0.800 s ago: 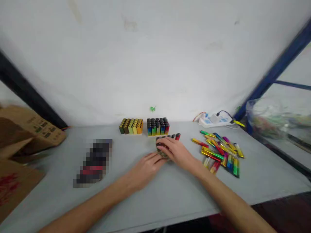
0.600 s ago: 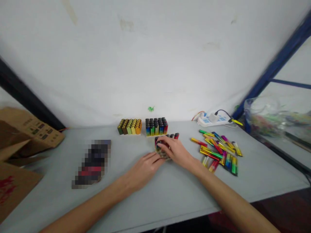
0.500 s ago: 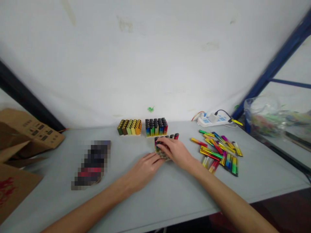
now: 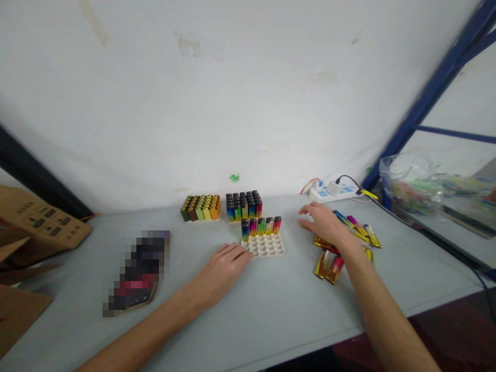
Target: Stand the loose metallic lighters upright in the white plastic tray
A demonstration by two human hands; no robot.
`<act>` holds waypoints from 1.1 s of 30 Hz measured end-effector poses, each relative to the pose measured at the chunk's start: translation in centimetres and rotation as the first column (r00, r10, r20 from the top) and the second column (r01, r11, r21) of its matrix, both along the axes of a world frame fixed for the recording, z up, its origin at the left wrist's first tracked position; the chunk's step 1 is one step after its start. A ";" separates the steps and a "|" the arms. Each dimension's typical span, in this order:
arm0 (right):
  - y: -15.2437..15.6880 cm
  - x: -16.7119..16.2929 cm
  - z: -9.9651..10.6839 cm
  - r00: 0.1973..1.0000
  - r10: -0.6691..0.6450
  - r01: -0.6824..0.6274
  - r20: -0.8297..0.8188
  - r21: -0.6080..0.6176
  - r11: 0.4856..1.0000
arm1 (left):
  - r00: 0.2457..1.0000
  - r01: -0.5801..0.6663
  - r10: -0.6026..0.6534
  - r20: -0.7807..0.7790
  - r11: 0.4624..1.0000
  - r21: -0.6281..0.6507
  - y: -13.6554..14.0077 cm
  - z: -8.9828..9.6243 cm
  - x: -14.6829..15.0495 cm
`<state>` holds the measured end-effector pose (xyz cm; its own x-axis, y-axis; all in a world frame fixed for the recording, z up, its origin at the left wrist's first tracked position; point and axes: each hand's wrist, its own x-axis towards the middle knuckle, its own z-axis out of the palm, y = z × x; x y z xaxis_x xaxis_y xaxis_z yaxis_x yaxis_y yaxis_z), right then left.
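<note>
A white lighter tray (image 4: 267,245) with rows of holes lies mid-table. Lighters (image 4: 261,226) in several colours stand upright along its back row, and its front holes are bare. At the tray's left front corner, my left hand (image 4: 227,266) grips the edge with bent fingers; its thumb is hidden. My right hand (image 4: 320,219) hovers at the left of a pile of loose shiny lighters (image 4: 358,227), its fingers apart and nothing visible in them. Part of the pile is hidden beneath this hand and forearm.
Behind the tray stand two full blocks of lighters, one with gold tops (image 4: 201,207) and one with black tops (image 4: 244,205). A power strip (image 4: 335,191) lies by the wall. At left are a blurred dark object (image 4: 137,274) and cardboard boxes (image 4: 42,217).
My right hand has left the tray and moved right to the loose lighters, uncovering the back row. My left hand stays at the tray's corner. The view has shifted slightly.
</note>
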<state>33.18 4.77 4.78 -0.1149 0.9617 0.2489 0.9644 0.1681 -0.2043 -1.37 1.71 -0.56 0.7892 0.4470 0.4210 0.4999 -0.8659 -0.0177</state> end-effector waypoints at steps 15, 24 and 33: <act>-0.4 -3.1 0.8 0.906 0.238 -0.199 -0.349 0.142 0.970 | 1.000 -0.008 0.008 -0.013 1.000 -0.007 -0.1 0.2 0.2; -2.3 -6.2 1.9 0.751 0.504 -0.439 -0.426 0.248 0.864 | 0.999 -0.025 0.025 -0.025 1.000 0.008 -0.2 0.3 0.4; -1.7 -8.4 -1.1 0.725 0.527 -0.490 -0.443 0.206 0.847 | 0.999 -0.034 0.034 -0.042 0.999 0.015 -0.4 0.9 0.5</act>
<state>24.74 3.12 3.67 -0.4340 0.7709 0.4662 0.5179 0.6369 -0.5711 -0.84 1.29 0.36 0.7909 0.4678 0.3945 0.5275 -0.8480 -0.0519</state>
